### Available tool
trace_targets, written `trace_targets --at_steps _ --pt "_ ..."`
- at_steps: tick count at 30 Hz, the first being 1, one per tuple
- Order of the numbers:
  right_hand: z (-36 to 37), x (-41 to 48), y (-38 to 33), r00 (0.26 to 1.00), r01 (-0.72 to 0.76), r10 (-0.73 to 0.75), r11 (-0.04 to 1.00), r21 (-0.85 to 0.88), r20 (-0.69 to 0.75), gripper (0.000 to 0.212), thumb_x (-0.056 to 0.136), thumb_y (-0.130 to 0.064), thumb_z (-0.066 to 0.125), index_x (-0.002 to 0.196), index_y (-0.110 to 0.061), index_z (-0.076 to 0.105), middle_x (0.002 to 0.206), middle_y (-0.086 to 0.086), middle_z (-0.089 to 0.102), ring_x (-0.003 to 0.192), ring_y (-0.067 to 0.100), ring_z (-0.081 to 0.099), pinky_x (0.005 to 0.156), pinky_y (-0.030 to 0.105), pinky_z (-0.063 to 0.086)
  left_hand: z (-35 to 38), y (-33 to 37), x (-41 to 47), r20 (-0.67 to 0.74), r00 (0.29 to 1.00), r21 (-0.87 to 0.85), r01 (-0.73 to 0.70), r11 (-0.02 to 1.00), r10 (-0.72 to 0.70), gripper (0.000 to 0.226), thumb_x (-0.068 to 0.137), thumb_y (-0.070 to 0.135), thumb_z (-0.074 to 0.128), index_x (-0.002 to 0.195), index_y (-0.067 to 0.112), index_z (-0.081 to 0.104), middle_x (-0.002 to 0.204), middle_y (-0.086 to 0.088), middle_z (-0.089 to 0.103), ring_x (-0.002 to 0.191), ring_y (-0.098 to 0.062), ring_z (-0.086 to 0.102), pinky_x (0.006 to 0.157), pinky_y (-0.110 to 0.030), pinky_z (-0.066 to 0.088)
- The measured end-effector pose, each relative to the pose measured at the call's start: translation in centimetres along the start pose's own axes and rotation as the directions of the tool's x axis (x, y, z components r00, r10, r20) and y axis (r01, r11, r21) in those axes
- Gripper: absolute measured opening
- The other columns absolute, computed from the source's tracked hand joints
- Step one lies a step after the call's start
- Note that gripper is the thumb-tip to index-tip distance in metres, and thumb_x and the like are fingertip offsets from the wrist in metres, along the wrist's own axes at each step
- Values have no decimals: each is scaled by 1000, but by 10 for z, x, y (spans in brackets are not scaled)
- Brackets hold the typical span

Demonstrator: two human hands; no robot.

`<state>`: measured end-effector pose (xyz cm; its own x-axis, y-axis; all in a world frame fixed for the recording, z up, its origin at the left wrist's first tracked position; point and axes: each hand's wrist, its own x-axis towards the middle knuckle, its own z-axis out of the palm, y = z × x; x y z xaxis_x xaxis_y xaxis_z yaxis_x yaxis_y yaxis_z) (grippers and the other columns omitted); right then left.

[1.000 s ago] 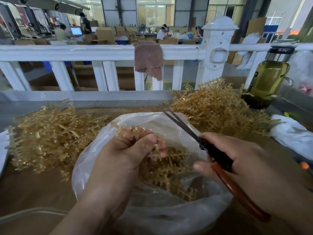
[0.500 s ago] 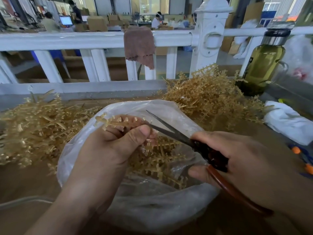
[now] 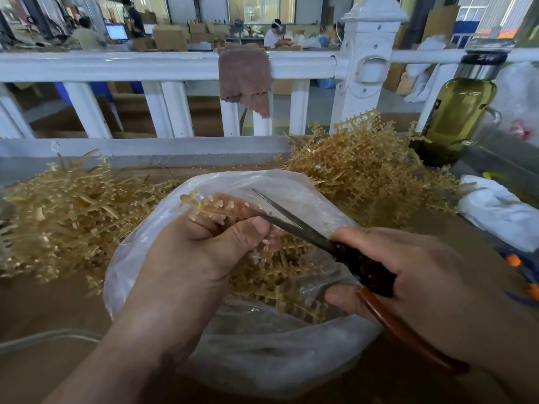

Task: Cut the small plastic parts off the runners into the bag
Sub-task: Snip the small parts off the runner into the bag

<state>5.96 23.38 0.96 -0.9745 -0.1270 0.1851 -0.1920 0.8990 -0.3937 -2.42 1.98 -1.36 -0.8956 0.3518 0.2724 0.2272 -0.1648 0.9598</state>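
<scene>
Mid-snip over the mouth of the clear plastic bag. Pinching a tan plastic runner studded with small stubby parts between thumb and curled fingers of the left hand, held level above the bag. Gripping black-bladed scissors with reddish-brown handles in the right hand, with blades slightly parted at the runner's right end. Next, probably: closing on one part's stem, dropping it among the tan pieces in the bag, then moving along. Calls for keeping fingertips clear.
</scene>
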Motion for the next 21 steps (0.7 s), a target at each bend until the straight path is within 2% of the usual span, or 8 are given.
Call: trace_targets --at_steps 3,6,8,14,17,21 --pt "-9 -5 -1 1000 23 -24 998 -58 -17 57 74 -84 43 114 -47 61 87 -28 59 90 -9 53 79 3 37 -3 -3 2 11 1000 17 -1 1000 1 17 84 30 71 90 15 77 86 -9 77 84 -24 75 71 -25 57" --pt "-10 -7 0 1000 7 -9 999 -39 -30 61 70 -85 44 112 -45 61 89 -23 64 92 1 56 83 17 41 -5 -5 1 18 1000 25 -15 1000 15 23 84 36 72 94 15 77 89 -9 77 87 -26 75 74 -28 58" --pt "-10 -8 0 999 5 -6 999 -45 -31 60 71 -84 44 114 -46 58 91 -22 65 91 3 57 83 21 41 -6 -6 0 20 1000 44 -20 999 20 25 85 38 72 96 15 76 91 -9 77 89 -27 75 76 -31 58" --pt "-9 -7 0 998 9 -15 996 -94 -57 57 76 -85 39 112 -45 57 88 -21 64 84 3 60 76 24 46 -3 -5 1 61 998 -45 -23 999 25 16 86 31 73 92 18 78 90 -7 78 87 -21 75 73 -22 57" --pt "-10 -8 -3 998 5 -10 996 -89 -65 54 75 -82 43 109 -44 59 86 -21 63 84 3 59 80 23 43 -3 -4 1 61 998 -85 -10 996 15 11 88 23 71 92 16 79 90 -8 78 86 -21 75 72 -22 57" --pt "-13 -9 -6 998 5 -10 998 -69 -64 52 75 -80 52 112 -44 60 87 -22 66 86 2 59 83 19 42 -2 -3 0 58 998 -100 -1 995 7 11 87 22 69 90 18 79 88 -7 78 85 -19 75 71 -22 57"
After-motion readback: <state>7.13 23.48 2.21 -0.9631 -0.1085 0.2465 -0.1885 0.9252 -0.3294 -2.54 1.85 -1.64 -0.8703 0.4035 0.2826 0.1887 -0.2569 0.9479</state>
